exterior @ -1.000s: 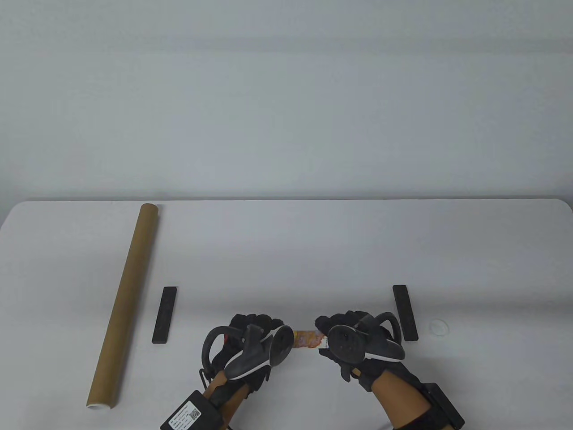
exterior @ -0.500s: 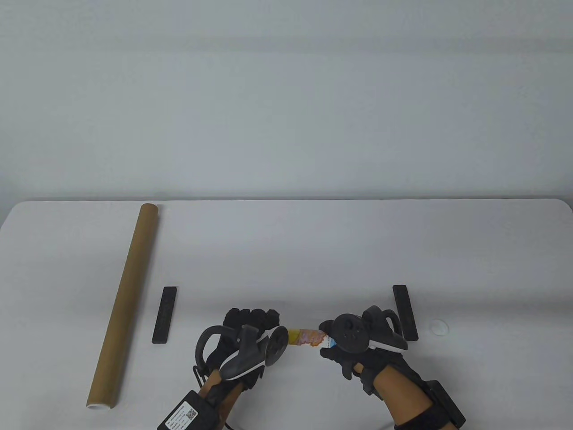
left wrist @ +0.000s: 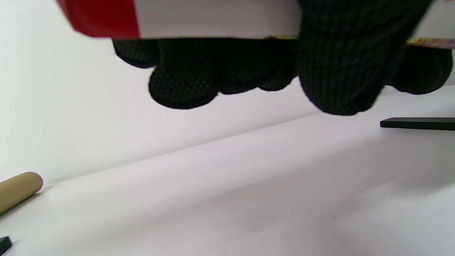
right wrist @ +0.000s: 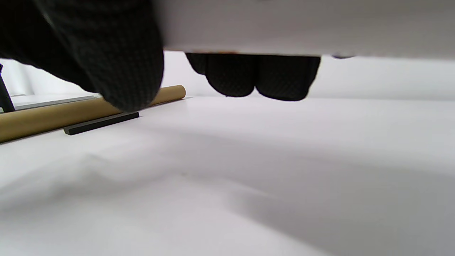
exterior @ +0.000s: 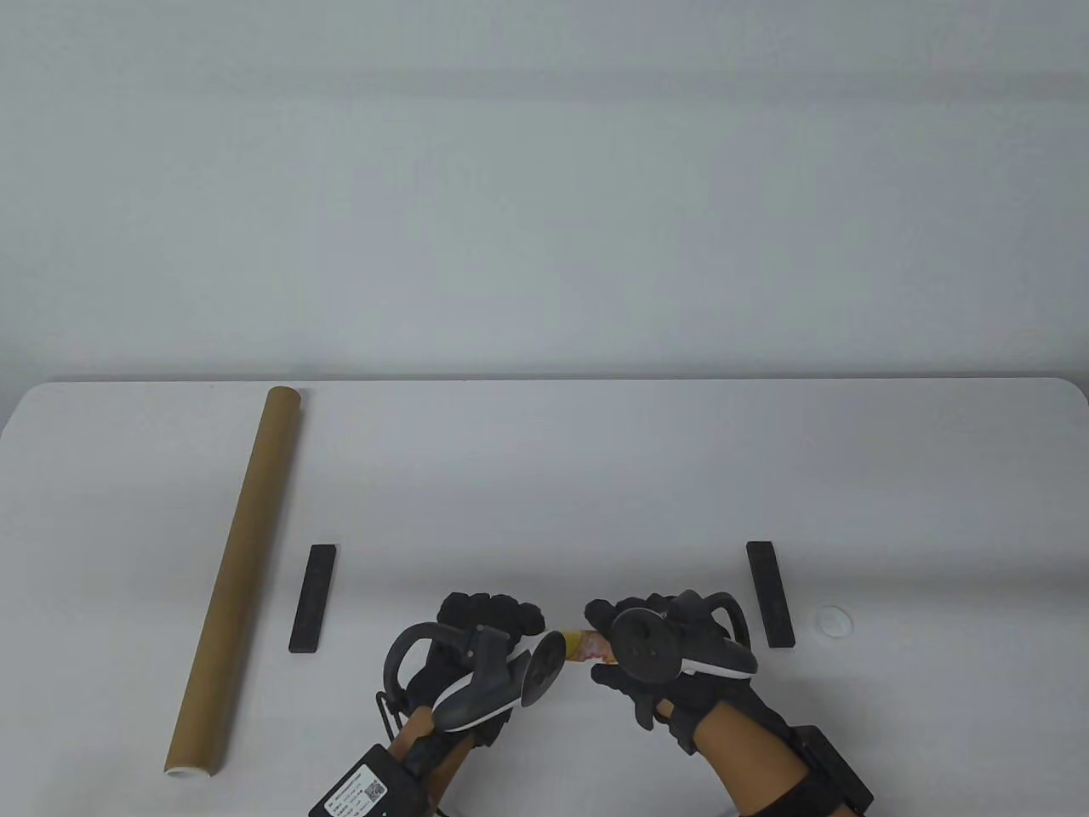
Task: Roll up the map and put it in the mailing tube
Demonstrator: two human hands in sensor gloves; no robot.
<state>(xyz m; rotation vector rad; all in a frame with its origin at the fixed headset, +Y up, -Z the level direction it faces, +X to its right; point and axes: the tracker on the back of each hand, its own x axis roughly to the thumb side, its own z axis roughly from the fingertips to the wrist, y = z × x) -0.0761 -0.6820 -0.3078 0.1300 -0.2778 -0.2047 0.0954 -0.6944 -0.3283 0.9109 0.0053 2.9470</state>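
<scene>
The rolled map (exterior: 582,644) is held crosswise above the table near its front edge; only a short coloured stretch shows between my hands. My left hand (exterior: 489,619) grips its left part and my right hand (exterior: 630,634) grips its right part. In the left wrist view the roll (left wrist: 213,17) shows white with a red patch, my fingers (left wrist: 185,78) curled around it. In the right wrist view the roll (right wrist: 302,25) is a white band with my fingers (right wrist: 256,76) wrapped behind it. The brown mailing tube (exterior: 237,575) lies lengthwise at the table's left.
Two black bar weights lie on the table: one (exterior: 312,597) right of the tube, one (exterior: 770,593) right of my right hand. A small clear cap (exterior: 834,620) lies at the far right. The tube also shows in the right wrist view (right wrist: 53,115).
Both hands have shifted along and turned on the roll; the visible stretch of map between them has grown shorter. The right hand moved a little left.
</scene>
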